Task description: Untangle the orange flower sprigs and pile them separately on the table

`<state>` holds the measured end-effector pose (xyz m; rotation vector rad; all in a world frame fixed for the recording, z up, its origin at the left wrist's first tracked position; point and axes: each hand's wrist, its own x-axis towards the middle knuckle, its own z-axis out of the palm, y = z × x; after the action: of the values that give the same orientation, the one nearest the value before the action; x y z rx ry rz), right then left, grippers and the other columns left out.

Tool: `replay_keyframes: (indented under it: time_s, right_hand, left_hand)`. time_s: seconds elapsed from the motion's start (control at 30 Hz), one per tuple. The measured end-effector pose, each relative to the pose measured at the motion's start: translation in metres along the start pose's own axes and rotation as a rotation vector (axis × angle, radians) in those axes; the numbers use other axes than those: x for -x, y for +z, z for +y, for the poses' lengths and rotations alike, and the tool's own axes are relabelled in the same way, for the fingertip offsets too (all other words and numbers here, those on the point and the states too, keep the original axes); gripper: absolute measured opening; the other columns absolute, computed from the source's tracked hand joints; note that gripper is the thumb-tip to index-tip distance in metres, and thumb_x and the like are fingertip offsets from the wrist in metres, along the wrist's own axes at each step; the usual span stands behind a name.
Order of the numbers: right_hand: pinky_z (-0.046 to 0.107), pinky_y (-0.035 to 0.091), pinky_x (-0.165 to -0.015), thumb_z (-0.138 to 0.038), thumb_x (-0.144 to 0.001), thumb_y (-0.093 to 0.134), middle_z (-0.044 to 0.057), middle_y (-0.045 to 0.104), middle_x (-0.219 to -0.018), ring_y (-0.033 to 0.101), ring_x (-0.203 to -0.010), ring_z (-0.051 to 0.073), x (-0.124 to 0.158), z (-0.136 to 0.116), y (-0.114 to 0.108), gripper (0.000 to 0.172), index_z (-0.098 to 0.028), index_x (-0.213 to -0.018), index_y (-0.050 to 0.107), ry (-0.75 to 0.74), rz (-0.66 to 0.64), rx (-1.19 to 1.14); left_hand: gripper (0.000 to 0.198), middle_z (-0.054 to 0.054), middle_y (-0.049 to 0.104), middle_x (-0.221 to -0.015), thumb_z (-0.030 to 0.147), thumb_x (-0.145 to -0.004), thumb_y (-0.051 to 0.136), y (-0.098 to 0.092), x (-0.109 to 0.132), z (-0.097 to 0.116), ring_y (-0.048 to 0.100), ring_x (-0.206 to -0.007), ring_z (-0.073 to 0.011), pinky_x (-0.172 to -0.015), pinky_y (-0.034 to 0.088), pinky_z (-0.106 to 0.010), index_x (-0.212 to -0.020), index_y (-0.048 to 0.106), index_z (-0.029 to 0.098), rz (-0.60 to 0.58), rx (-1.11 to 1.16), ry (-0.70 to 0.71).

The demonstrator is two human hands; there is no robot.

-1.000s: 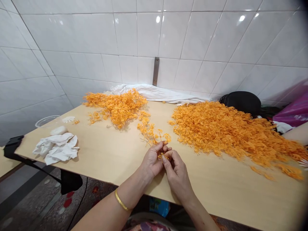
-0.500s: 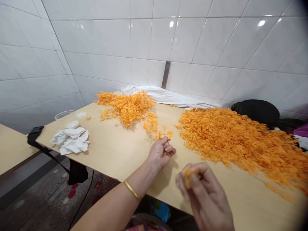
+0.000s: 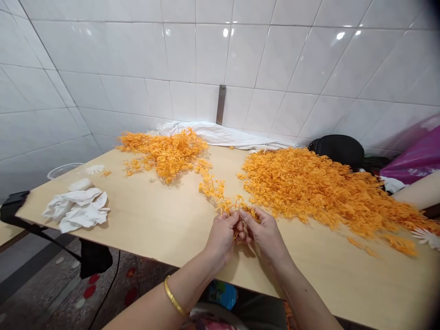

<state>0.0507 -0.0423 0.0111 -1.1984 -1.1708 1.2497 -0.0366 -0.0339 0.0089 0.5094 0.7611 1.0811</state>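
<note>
Pinching thin, curled orange sprigs (image 3: pixel 238 200) at lower centre, with left hand (image 3: pixel 222 234) and right hand (image 3: pixel 268 233) close together. On pale table (image 3: pixel 154 211): crumpled tissues (image 3: pixel 82 208) at left, large orange heap (image 3: pixel 319 188) at right—partly hiding a black case (image 3: pixel 338 149)—and a smaller heap (image 3: pixel 172 153) left of centre. Farther back, white cloth (image 3: pixel 227 135) along tiled wall (image 3: pixel 130 50).
</note>
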Motion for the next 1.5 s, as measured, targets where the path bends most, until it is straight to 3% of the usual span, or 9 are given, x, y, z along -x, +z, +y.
replay_keyframes:
  time_s: [0.23,0.47,0.53,0.67,0.8,0.93,1.03,1.2,1.5]
  right_hand:
    - [0.024,0.032,-0.049,-0.032,-0.082,0.041,-0.002,0.049,-0.056,0.044,-0.052,0.012,-0.005,0.000,-0.009,0.023,-0.020,-0.062,0.038,-0.310,0.136,0.687]
    - [0.024,0.026,-0.046,-0.036,-0.081,0.036,-0.004,0.042,-0.048,0.037,-0.045,0.012,-0.013,-0.009,-0.011,0.026,-0.021,-0.060,0.033,-0.338,0.227,0.874]
    - [0.025,0.025,-0.046,-0.037,-0.081,0.037,-0.003,0.041,-0.048,0.035,-0.044,0.012,-0.021,-0.015,-0.021,0.026,-0.021,-0.060,0.033,-0.360,0.324,0.895]
    - [0.026,0.022,-0.044,-0.035,-0.079,0.039,-0.004,0.035,-0.042,0.032,-0.041,0.012,-0.034,-0.033,-0.063,0.026,-0.022,-0.057,0.031,-0.240,0.726,0.946]
    - [0.026,0.026,-0.044,-0.035,-0.076,0.045,-0.004,0.039,-0.042,0.038,-0.041,0.013,-0.031,-0.038,-0.078,0.017,-0.021,-0.067,0.044,-0.238,0.481,0.901]
    - [0.023,0.032,-0.043,-0.037,-0.074,0.048,-0.006,0.041,-0.049,0.041,-0.042,0.010,-0.022,-0.025,-0.054,0.020,-0.021,-0.084,0.048,-0.028,0.111,0.403]
    - [0.021,0.033,-0.043,-0.045,-0.071,0.052,-0.005,0.046,-0.059,0.042,-0.045,0.008,-0.015,-0.013,-0.039,0.029,-0.020,-0.083,0.046,0.093,-0.012,0.117]
    - [0.019,0.028,-0.040,-0.047,-0.073,0.053,-0.007,0.039,-0.052,0.034,-0.042,0.006,-0.006,0.001,-0.029,0.029,-0.020,-0.080,0.045,0.073,-0.212,0.059]
    - [0.020,0.025,-0.041,-0.043,-0.082,0.042,-0.007,0.032,-0.047,0.029,-0.042,0.007,-0.008,0.001,-0.028,0.032,-0.019,-0.060,0.037,-0.201,-0.021,0.370]
  left_hand:
    - [0.022,0.010,0.024,-0.034,0.026,-0.077,0.047,-0.002,0.006,0.003,0.015,-0.028,-0.0015,-0.032,0.010,-0.016,-0.058,0.041,0.016,0.080,-0.117,-0.049]
    - [0.022,0.011,0.023,-0.033,0.031,-0.074,0.053,0.012,0.014,0.002,0.013,-0.029,-0.0014,-0.033,0.008,-0.017,-0.061,0.044,0.015,0.005,0.008,-0.051]
    - [0.024,0.011,0.022,-0.034,0.033,-0.072,0.054,0.015,0.018,0.004,0.013,-0.030,-0.0014,-0.033,0.007,-0.017,-0.061,0.043,0.015,-0.008,0.038,-0.029]
    - [0.026,0.012,0.019,-0.035,0.036,-0.071,0.056,0.005,0.025,0.005,0.010,-0.030,-0.0010,-0.034,0.005,-0.018,-0.061,0.042,0.016,-0.019,0.020,-0.030]
    - [0.023,0.012,0.020,-0.035,0.035,-0.075,0.051,-0.005,0.023,0.004,0.009,-0.031,-0.0014,-0.035,0.003,-0.019,-0.066,0.044,0.015,-0.028,-0.041,-0.100]
    - [0.018,0.012,0.022,-0.036,0.035,-0.077,0.049,-0.003,0.017,0.005,0.010,-0.031,-0.0022,-0.035,0.003,-0.019,-0.076,0.045,0.017,-0.027,-0.083,-0.101]
    - [0.015,0.012,0.022,-0.035,0.033,-0.079,0.047,-0.002,0.013,0.004,0.010,-0.031,-0.0027,-0.035,0.003,-0.019,-0.077,0.044,0.018,0.007,-0.079,-0.126]
    - [0.018,0.011,0.020,-0.035,0.029,-0.083,0.039,-0.001,0.008,0.003,0.009,-0.031,-0.0026,-0.035,0.006,-0.018,-0.069,0.041,0.017,0.020,-0.038,-0.150]
    - [0.021,0.010,0.019,-0.033,0.025,-0.079,0.044,0.002,0.021,0.005,0.009,-0.030,-0.0024,-0.034,0.004,-0.018,-0.061,0.044,0.015,-0.076,-0.039,-0.158]
